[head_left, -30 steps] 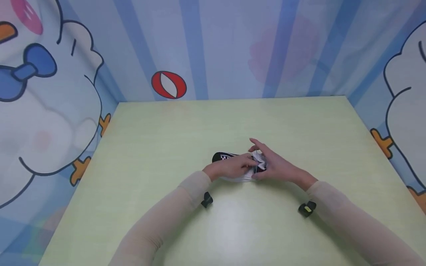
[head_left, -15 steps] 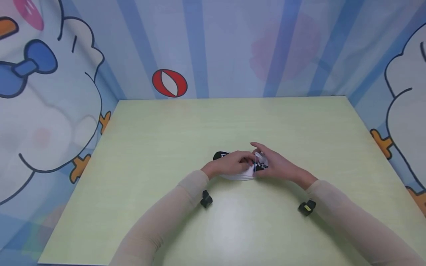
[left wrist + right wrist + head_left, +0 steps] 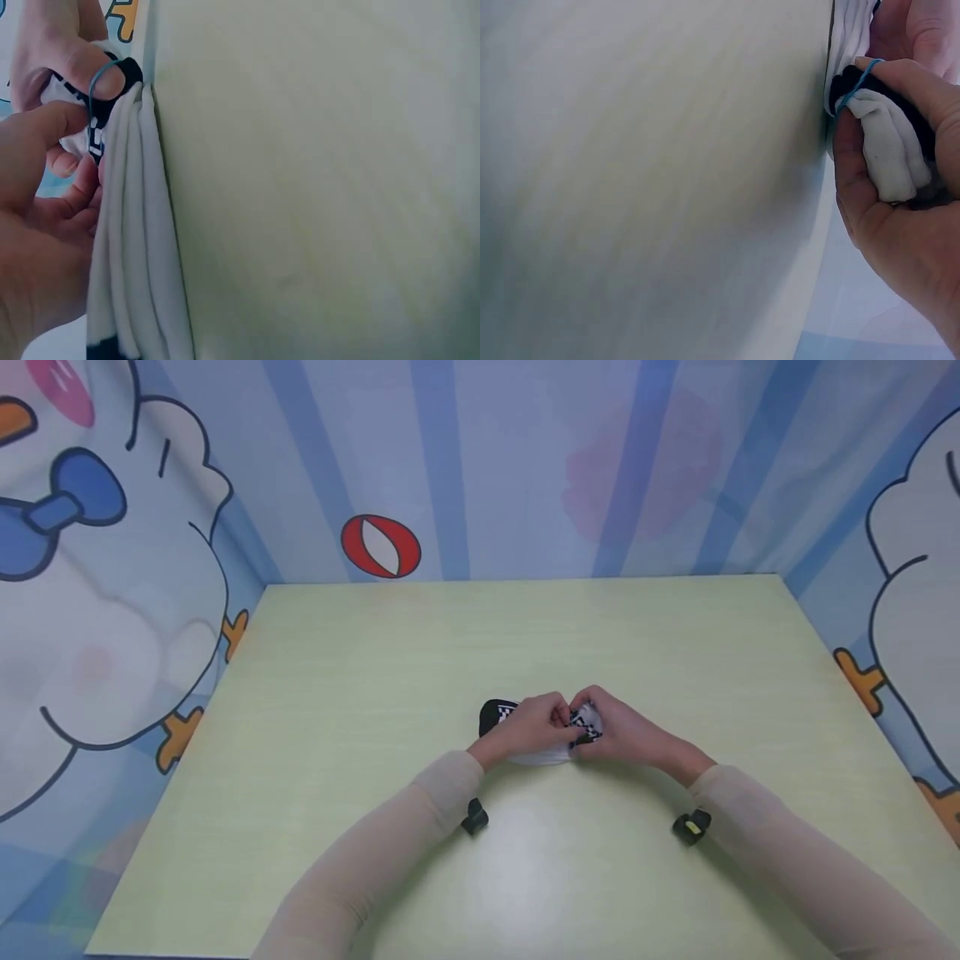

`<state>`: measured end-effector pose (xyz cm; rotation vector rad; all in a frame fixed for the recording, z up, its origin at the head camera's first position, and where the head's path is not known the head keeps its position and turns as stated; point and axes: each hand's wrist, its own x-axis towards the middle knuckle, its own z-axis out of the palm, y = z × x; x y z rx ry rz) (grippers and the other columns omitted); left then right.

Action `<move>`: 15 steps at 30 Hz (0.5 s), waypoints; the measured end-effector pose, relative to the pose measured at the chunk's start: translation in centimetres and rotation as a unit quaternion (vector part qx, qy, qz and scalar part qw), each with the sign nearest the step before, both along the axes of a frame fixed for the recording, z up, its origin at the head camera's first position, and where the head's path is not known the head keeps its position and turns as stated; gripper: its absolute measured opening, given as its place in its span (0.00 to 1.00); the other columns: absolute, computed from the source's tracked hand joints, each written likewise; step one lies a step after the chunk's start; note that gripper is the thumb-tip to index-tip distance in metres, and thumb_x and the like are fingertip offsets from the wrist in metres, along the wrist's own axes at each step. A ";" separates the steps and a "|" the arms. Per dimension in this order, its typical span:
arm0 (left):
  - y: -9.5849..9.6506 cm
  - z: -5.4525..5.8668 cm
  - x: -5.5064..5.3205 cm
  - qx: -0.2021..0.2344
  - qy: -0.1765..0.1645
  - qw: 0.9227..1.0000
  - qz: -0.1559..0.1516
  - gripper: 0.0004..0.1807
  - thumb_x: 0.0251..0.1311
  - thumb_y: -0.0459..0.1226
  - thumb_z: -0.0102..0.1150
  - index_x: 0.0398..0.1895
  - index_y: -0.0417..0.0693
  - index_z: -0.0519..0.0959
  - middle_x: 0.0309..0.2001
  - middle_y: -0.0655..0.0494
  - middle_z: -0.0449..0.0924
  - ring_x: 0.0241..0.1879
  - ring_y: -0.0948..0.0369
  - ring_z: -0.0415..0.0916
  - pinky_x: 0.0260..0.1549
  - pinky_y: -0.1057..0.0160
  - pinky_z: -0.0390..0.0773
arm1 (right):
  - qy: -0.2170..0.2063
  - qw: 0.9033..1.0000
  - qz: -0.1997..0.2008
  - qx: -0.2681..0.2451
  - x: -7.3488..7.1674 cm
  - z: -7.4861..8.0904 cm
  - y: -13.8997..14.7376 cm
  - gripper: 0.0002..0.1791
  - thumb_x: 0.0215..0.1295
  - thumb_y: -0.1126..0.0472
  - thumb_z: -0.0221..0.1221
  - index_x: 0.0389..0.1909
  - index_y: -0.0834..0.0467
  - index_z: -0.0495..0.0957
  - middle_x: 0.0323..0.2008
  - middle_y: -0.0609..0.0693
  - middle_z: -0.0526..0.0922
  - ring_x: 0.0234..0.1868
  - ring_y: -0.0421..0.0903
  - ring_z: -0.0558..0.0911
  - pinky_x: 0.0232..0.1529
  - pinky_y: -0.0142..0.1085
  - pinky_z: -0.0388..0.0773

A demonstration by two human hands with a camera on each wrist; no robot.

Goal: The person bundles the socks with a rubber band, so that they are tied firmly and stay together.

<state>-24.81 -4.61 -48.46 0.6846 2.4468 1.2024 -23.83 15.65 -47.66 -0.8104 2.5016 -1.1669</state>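
A folded bundle of white socks (image 3: 546,757) with black and checkered parts lies near the middle of the table, under both hands. My right hand (image 3: 630,735) grips its bunched right end, fingers and thumb curled round it. Across that end runs a thin blue rubber band (image 3: 855,91), looped over the right thumb (image 3: 109,81) in the left wrist view. My left hand (image 3: 528,727) reaches over the socks and meets the right fingertips; its thumb (image 3: 66,120) and a finger pinch at the band beside the checkered fabric. The black left end stays in sight.
The pale green table (image 3: 360,693) spreads round the hands. Behind and at both sides stand printed cloth walls (image 3: 510,468) with cartoon figures. A small black wrist camera (image 3: 474,817) hangs by the left sleeve, another black camera (image 3: 692,827) by the right.
The right hand's raised fingers have come down and curled in. The left hand has turned slightly, its fingers now against the right hand's fingertips. The socks remain in nearly the same place.
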 end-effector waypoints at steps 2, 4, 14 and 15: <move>0.3 0.0 0.1 -0.013 0.008 1.000 0.011 0.07 0.63 0.38 0.63 0.36 0.47 0.74 0.32 0.58 0.78 0.33 0.64 0.73 0.35 0.69 0.72 | 0.005 1.000 0.001 -0.002 0.0 -0.1 0.0 0.31 0.51 0.66 0.74 0.53 0.64 0.68 0.50 0.60 0.76 0.48 0.53 0.76 0.49 0.44 0.74; 0.6 0.0 0.2 -0.026 0.015 0.999 0.017 0.06 0.61 0.36 0.62 0.36 0.46 0.74 0.32 0.58 0.78 0.33 0.64 0.74 0.35 0.69 0.72 | 0.012 1.000 0.003 -0.002 0.0 -0.2 0.0 0.30 0.51 0.66 0.74 0.52 0.65 0.69 0.51 0.62 0.75 0.50 0.54 0.76 0.50 0.45 0.74; 0.8 0.2 0.4 -0.047 0.005 0.999 0.002 0.10 0.60 0.35 0.64 0.40 0.45 0.74 0.32 0.58 0.77 0.32 0.65 0.73 0.35 0.70 0.72 | -0.014 0.999 -0.013 0.048 -0.5 0.4 1.0 0.32 0.49 0.59 0.77 0.51 0.65 0.72 0.57 0.64 0.65 0.50 0.57 0.74 0.48 0.45 0.75; 0.7 0.2 0.3 -0.047 0.005 0.999 0.000 0.10 0.60 0.35 0.64 0.41 0.45 0.74 0.32 0.58 0.77 0.32 0.65 0.73 0.36 0.70 0.72 | -0.021 0.999 -0.010 0.049 -0.6 0.5 1.2 0.33 0.50 0.56 0.77 0.52 0.64 0.71 0.57 0.63 0.65 0.49 0.56 0.74 0.48 0.45 0.76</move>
